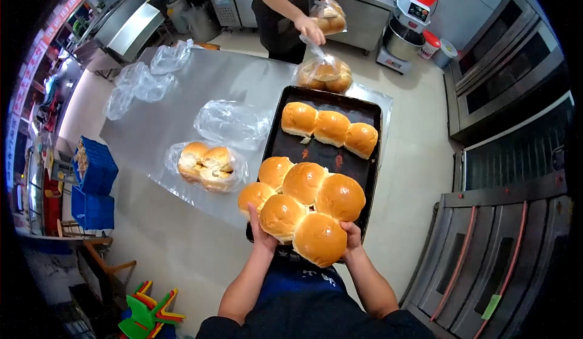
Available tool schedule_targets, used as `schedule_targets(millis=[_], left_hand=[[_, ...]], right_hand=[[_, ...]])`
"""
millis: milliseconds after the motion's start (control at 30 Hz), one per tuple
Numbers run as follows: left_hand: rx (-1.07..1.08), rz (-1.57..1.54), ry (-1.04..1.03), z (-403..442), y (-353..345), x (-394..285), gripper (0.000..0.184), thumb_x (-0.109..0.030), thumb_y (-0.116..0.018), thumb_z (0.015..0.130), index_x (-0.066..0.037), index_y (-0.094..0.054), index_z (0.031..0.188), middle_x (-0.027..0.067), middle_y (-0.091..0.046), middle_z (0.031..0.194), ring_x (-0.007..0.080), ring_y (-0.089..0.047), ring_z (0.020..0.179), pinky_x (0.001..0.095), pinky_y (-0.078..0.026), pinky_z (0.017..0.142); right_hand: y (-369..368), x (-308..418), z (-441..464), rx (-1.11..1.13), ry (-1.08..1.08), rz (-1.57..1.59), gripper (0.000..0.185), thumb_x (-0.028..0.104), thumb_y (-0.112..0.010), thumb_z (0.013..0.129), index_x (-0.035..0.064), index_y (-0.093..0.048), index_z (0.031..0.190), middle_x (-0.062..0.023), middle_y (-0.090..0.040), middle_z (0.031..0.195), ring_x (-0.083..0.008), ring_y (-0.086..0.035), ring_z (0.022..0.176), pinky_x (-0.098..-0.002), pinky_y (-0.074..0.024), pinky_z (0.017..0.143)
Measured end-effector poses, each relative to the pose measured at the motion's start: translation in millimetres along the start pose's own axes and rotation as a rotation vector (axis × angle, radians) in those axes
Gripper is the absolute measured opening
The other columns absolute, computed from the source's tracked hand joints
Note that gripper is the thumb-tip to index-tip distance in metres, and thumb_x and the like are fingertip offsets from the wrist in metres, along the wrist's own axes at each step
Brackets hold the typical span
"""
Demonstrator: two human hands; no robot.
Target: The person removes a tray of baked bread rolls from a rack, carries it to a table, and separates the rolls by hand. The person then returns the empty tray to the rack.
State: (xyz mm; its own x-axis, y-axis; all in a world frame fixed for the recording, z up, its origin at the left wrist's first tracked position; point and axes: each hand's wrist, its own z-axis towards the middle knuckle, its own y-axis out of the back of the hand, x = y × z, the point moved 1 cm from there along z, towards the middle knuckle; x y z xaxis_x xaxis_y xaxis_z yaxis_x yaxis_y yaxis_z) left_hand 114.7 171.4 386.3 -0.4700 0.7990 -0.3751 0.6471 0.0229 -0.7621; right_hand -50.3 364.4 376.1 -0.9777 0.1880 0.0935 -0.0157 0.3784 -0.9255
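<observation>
A joined slab of several glossy golden bread buns (302,202) is held between my hands, tilted over the near half of a black baking tray (342,163). My left hand (262,232) grips its left underside with the thumb up along the side. On the opposite side my right hand (352,237) is closed on the lower right bun; some fingers are hidden beneath. A row of 3 joined buns (330,128) lies at the tray's far end. Left of the tray, bagged buns (209,166) rest on the metal table (136,135) beside an empty-looking clear plastic bag (234,122).
Across the table a co-worker (282,11) handles bagged buns (326,73) and holds another bag (330,16). Crumpled plastic bags (143,78) lie at the far left. Ovens (486,248) line the right. Blue crates (94,181) and stacked stools (149,311) stand left; a mixer (404,35) stands behind.
</observation>
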Motion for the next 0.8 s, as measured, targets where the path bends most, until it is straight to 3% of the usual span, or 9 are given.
schedule_targets(millis=[200, 267, 367, 433, 533, 567, 600, 700, 800], left_hand=[[-0.073, -0.041, 0.120, -22, -12, -7, 0.062, -0.050, -0.053, 0.104, -0.008, -0.049, 0.148, 0.0158, -0.063, 0.140, 0.0354, -0.060, 0.129, 0.0530, -0.050, 0.109], [0.057, 0.033, 0.042, -21, -24, -18, 0.057, -0.047, -0.054, 0.104, -0.007, -0.052, 0.144, 0.0166, -0.064, 0.137, 0.0346, -0.063, 0.124, 0.0520, -0.050, 0.108], [0.049, 0.057, 0.030, -14, -25, -27, 0.044, -0.042, -0.054, 0.106, -0.006, -0.060, 0.130, 0.0118, -0.071, 0.119, 0.0270, -0.070, 0.106, 0.0430, -0.058, 0.094], [0.068, 0.061, -0.006, -12, -45, -42, 0.036, -0.038, -0.050, 0.110, -0.007, -0.063, 0.122, 0.0066, -0.072, 0.105, 0.0191, -0.072, 0.091, 0.0352, -0.061, 0.080], [0.185, 0.069, -0.165, -13, -60, -68, 0.033, -0.035, -0.051, 0.110, -0.007, -0.063, 0.122, 0.0057, -0.071, 0.104, 0.0165, -0.071, 0.092, 0.0339, -0.062, 0.080], [0.506, -0.349, -0.015, 12, -33, -73, 0.033, -0.035, -0.052, 0.109, -0.008, -0.063, 0.124, 0.0059, -0.071, 0.105, 0.0170, -0.072, 0.093, 0.0344, -0.062, 0.083], [0.364, 0.098, -0.409, 8, -35, -78, 0.037, -0.037, -0.053, 0.109, -0.006, -0.063, 0.126, 0.0082, -0.072, 0.108, 0.0202, -0.073, 0.095, 0.0365, -0.062, 0.084], [0.436, -0.315, 0.093, 7, -52, -121, 0.054, -0.039, -0.057, 0.105, 0.005, -0.057, 0.136, 0.0190, -0.071, 0.121, 0.0284, -0.073, 0.106, 0.0437, -0.058, 0.097], [0.344, -0.448, 0.088, -34, -86, -142, 0.062, -0.044, -0.057, 0.104, 0.006, -0.053, 0.141, 0.0216, -0.069, 0.128, 0.0303, -0.072, 0.109, 0.0458, -0.056, 0.100]], right_hand=[[-5, -1, -19, -0.135, -0.020, 0.053, 0.061, 0.027, -0.074, 0.092, 0.0011, -0.055, 0.143, -0.0210, -0.067, 0.133, -0.0360, -0.070, 0.116, -0.0524, -0.0569, 0.101], [17, -14, -9, -0.051, 0.028, -0.002, 0.063, 0.029, -0.075, 0.090, 0.0035, -0.054, 0.144, -0.0212, -0.066, 0.135, -0.0371, -0.070, 0.114, -0.0533, -0.0569, 0.100], [9, -41, 28, 0.392, 0.028, 0.143, 0.074, 0.038, -0.077, 0.086, 0.0037, -0.051, 0.146, -0.0210, -0.066, 0.135, -0.0386, -0.069, 0.114, -0.0571, -0.0566, 0.099], [1, -48, 29, 0.298, -0.005, 0.115, 0.074, 0.040, -0.076, 0.086, 0.0038, -0.051, 0.146, -0.0204, -0.066, 0.135, -0.0384, -0.069, 0.114, -0.0568, -0.0566, 0.099], [-22, -47, 12, 0.077, -0.060, -0.013, 0.074, 0.042, -0.076, 0.086, 0.0040, -0.052, 0.145, -0.0196, -0.066, 0.134, -0.0381, -0.070, 0.113, -0.0563, -0.0567, 0.098], [-29, -45, 7, 0.037, -0.081, -0.057, 0.074, 0.043, -0.076, 0.086, 0.0041, -0.052, 0.145, -0.0193, -0.066, 0.134, -0.0380, -0.070, 0.112, -0.0561, -0.0567, 0.098], [-34, -43, 2, 0.006, -0.099, -0.092, 0.074, 0.043, -0.076, 0.086, 0.0042, -0.053, 0.145, -0.0190, -0.067, 0.134, -0.0379, -0.070, 0.112, -0.0560, -0.0568, 0.098], [-45, -33, -3, -0.051, -0.155, -0.174, 0.074, 0.046, -0.076, 0.086, 0.0044, -0.054, 0.144, -0.0182, -0.067, 0.133, -0.0375, -0.070, 0.111, -0.0555, -0.0568, 0.097], [-54, -10, -10, -0.085, -0.194, -0.231, 0.075, 0.048, -0.076, 0.086, 0.0046, -0.055, 0.143, -0.0173, -0.067, 0.132, -0.0372, -0.070, 0.110, -0.0550, -0.0569, 0.097]])
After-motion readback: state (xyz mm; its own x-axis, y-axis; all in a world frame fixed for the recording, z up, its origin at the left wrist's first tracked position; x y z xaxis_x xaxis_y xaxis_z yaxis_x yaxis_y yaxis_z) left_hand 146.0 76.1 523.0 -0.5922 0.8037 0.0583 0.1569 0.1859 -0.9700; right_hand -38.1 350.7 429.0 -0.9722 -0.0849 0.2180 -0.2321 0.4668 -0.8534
